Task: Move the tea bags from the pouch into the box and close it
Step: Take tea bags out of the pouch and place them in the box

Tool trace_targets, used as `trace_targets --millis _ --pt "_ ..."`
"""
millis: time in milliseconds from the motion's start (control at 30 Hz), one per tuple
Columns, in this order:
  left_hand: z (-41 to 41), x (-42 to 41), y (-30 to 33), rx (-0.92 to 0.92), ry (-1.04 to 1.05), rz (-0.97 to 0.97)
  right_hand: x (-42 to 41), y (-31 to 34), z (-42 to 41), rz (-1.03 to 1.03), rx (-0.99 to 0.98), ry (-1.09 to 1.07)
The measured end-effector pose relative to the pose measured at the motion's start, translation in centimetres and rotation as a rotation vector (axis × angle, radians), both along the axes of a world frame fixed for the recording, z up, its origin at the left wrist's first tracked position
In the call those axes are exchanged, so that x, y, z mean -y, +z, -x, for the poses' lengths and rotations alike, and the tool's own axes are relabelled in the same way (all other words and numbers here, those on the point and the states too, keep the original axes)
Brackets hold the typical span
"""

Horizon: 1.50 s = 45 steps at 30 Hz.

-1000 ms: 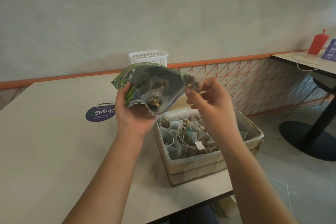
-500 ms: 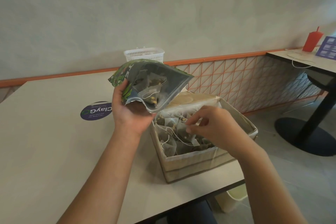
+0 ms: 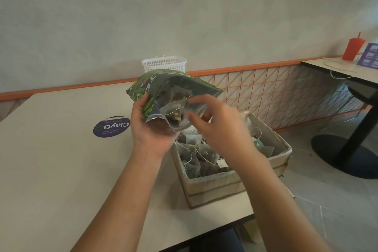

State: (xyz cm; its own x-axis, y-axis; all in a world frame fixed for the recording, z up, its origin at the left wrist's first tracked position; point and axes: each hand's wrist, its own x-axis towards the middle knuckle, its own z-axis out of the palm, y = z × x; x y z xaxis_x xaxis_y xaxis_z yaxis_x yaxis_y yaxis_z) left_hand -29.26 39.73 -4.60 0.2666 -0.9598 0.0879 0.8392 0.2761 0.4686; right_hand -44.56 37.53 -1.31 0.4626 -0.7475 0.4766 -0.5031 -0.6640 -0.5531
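Two hands at one pouch, above one open box of tea bags.

I log: my left hand [image 3: 152, 129] grasps a green leaf-printed foil pouch [image 3: 163, 92] from below, mouth tilted toward me over the box; mesh tea bags with white strings [image 3: 176, 106] show inside it. My right hand [image 3: 216, 127] is at the pouch mouth with fingers loosely spread, gripping nothing that I can see. The beige cardboard box [image 3: 214, 188] stands at the near right corner of the pale grey table [image 3: 61, 170], lid open, holding a heap of pyramid tea bags [image 3: 202, 159]. A round purple sticker [image 3: 111, 127] lies mid-table; a white plastic mesh basket [image 3: 163, 64] stands at the far edge.
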Motion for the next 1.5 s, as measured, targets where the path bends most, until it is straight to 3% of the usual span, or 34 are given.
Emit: trace_targets --millis 167,400,500,733,900,1233,1400,1500 --pt "0.5 -0.2 0.1 -0.004 0.009 -0.044 0.9 -0.8 -2.3 -0.040 -0.131 -0.057" --pt "0.4 0.1 -0.2 0.011 0.022 -0.064 1.0 -0.9 -2.7 0.071 -0.236 -0.090" --pt "0.4 -0.1 0.0 0.002 0.026 -0.045 0.8 -1.0 -1.9 0.084 -0.125 -0.062" --pt "0.0 0.1 0.2 -0.037 0.000 -0.017 0.8 -0.6 1.3 -0.166 0.375 0.074" --pt "0.2 0.2 0.3 -0.056 -0.050 0.039 1.7 -0.8 4.1 -0.293 0.473 0.033" --pt "0.8 0.3 0.5 -0.022 -0.049 0.034 2.8 -3.1 4.7 -0.293 0.356 -0.018" --pt "0.7 0.3 0.2 -0.041 -0.053 0.024 2.9 -4.1 3.7 -0.270 -0.058 0.072" --pt "0.5 0.2 0.2 -0.036 -0.059 0.036 2.6 -3.9 3.8 -0.221 -0.039 0.079"
